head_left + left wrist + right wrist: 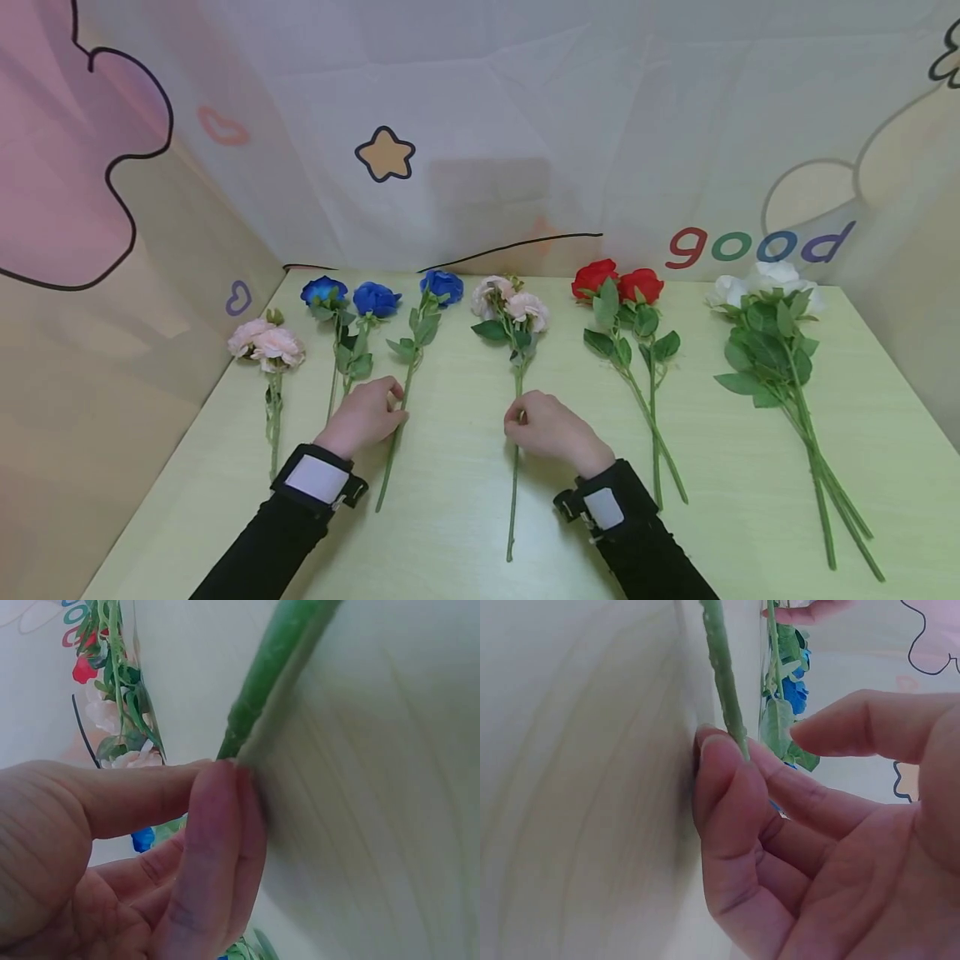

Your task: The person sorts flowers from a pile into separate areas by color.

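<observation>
In the head view, a blue rose (442, 287) lies with its green stem under my left hand (367, 414). Thumb and fingers of that hand pinch the stem, also seen in the left wrist view, where the stem (274, 671) runs up from the fingertips. My right hand (555, 429) is over the stem of a flower with pale pink blooms (527, 312). In the right wrist view its curled fingers (731, 825) are around the stem (721, 667), with the thumb apart from them. Both flowers lie on the table (450, 500).
Two more blue roses (377, 299) and a pink flower (276, 347) lie to the left. Right of my hands lie red roses (641, 286) with crossed stems, then a bunch of white roses (780, 279). A printed cloth (480, 100) hangs behind the table.
</observation>
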Tool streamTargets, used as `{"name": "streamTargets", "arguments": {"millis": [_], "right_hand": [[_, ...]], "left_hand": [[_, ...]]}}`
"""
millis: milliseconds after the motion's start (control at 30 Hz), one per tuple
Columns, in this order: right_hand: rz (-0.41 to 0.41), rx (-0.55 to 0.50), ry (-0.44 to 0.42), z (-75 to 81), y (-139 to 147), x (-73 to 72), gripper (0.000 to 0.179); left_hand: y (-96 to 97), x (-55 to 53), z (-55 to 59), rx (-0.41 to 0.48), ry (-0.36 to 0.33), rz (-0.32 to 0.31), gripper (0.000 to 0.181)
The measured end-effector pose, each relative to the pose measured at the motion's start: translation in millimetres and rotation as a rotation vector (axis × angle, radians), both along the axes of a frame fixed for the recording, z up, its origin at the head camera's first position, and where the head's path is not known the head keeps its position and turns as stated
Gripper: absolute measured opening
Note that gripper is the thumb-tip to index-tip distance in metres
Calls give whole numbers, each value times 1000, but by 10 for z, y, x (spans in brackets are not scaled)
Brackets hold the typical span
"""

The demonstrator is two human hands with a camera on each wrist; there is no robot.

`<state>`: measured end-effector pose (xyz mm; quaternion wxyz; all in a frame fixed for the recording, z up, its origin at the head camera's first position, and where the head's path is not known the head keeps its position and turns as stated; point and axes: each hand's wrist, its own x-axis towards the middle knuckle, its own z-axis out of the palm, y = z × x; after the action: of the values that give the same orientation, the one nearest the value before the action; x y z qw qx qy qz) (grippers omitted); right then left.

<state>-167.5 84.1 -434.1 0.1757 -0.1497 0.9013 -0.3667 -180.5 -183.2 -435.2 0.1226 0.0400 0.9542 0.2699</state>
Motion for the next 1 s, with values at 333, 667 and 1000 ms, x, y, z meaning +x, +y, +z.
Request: {"name": "streamTargets", "arguments": {"millis": [333, 667, 1000], "right_hand": [[-33, 0, 13, -7, 17, -20, 14], [-24, 33, 13, 32, 81, -22, 14], [12, 59, 14, 119, 155, -17, 20]], "left_hand": [[6, -24, -26, 17, -2, -2, 26], [31, 0, -11, 23, -21, 18, 28], [19, 42, 14, 27, 3, 17, 30]]}}
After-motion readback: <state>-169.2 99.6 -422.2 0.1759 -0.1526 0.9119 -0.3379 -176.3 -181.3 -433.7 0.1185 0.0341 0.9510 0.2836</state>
